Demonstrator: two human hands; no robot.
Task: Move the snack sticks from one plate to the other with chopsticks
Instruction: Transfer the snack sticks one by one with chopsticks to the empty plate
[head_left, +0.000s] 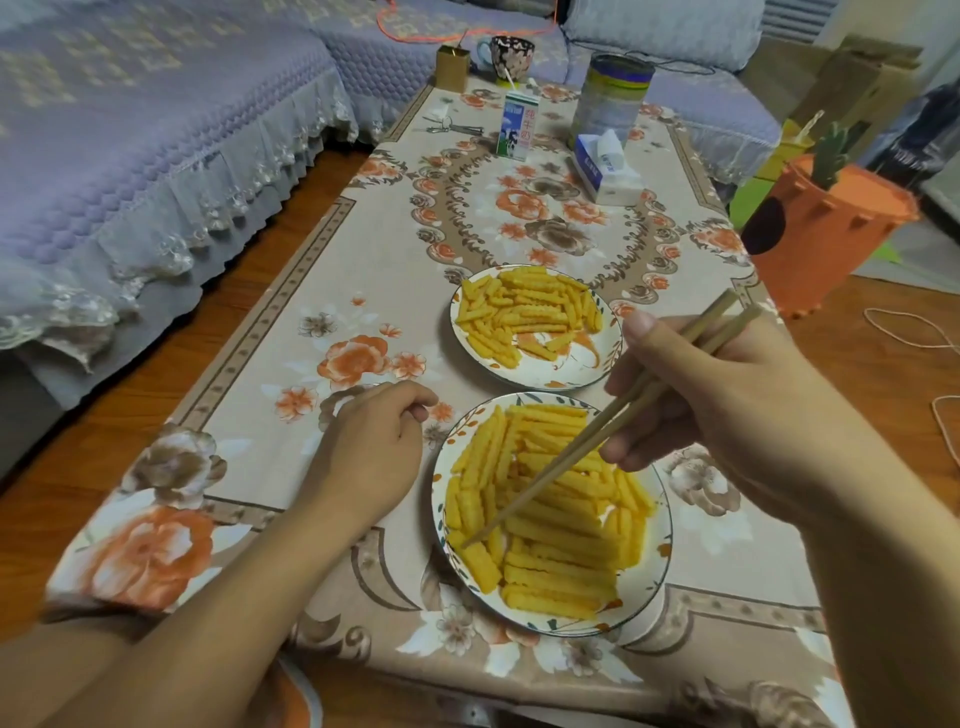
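Two white plates with painted rims sit on the table, each holding several yellow crinkle snack sticks. The near plate (655, 566) is heaped with sticks (550, 525). The far plate (582, 371) has its sticks (524, 312) piled at its back and left. My right hand (727, 415) grips a pair of wooden chopsticks (587, 447). Their tips reach down to the left edge of the near pile and touch the sticks there. My left hand (374, 447) rests on the tablecloth just left of the near plate, fingers loosely curled and holding nothing.
Further back on the floral tablecloth (322, 415) stand a milk carton (514, 127), a tissue pack (608, 169), a tall tin can (615, 96), a mug (509, 54) and a small brown box (452, 67). A sofa (130, 156) flanks the left; an orange felt holder (826, 234) stands right.
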